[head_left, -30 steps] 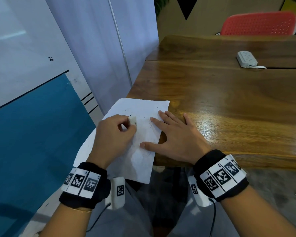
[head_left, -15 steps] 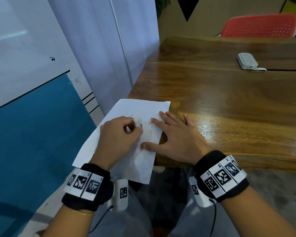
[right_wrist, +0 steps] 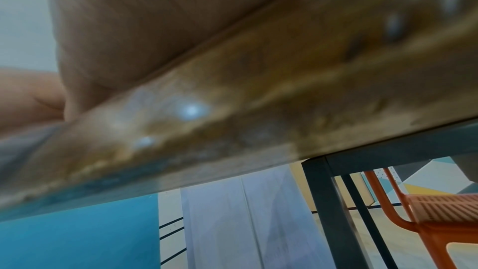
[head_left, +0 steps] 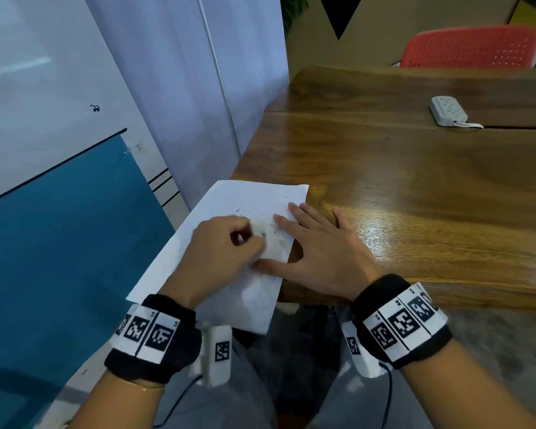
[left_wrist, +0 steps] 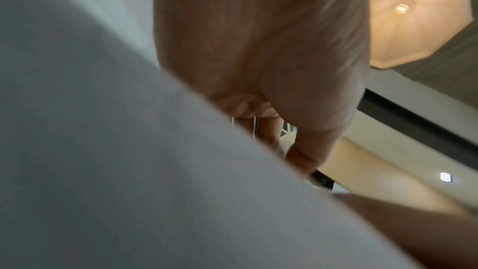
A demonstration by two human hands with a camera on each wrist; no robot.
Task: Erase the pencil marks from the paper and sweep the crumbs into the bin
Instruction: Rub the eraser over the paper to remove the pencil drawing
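Head view: the left hand [head_left: 220,252] pinches a white eraser [head_left: 258,228] against the paper [head_left: 254,196] at the bench's [head_left: 415,187] near-left corner; the right hand [head_left: 325,252] lies flat, fingers straight, holding the paper's right edge.

Left wrist view: curled fingers [left_wrist: 269,130], blurred.

Right wrist view: palm on wood.

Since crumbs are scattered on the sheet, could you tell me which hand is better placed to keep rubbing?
Left: the left hand already pinches the eraser on the paper, while the right hand lies flat, pinning it.
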